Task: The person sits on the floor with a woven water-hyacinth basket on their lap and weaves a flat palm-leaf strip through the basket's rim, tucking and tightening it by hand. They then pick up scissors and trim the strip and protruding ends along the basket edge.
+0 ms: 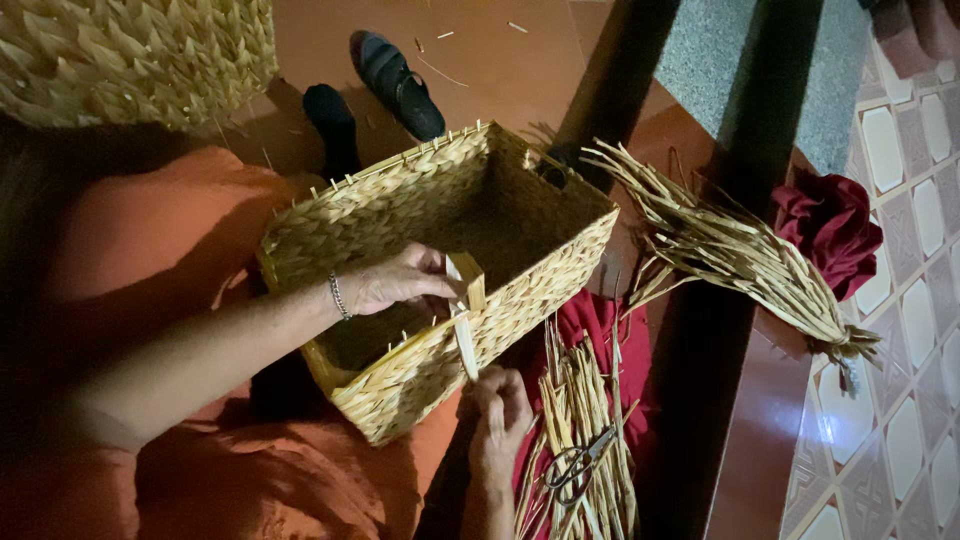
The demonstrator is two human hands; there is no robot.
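Head view, dim light. I see the woven basket resting tilted on the lap, its open mouth facing up and away. My left hand reaches over the near rim, fingers pinched on a flat pale strip where it folds over the rim's edge. My right hand sits below, outside the wall, fingers closed on the lower end of the same strip. The hands are apart, one above the other.

Just right of the right hand, a bundle of straw strips lies on a red cloth, with scissors on top. A second sheaf lies farther right. A dark sandal is on the floor beyond the basket.
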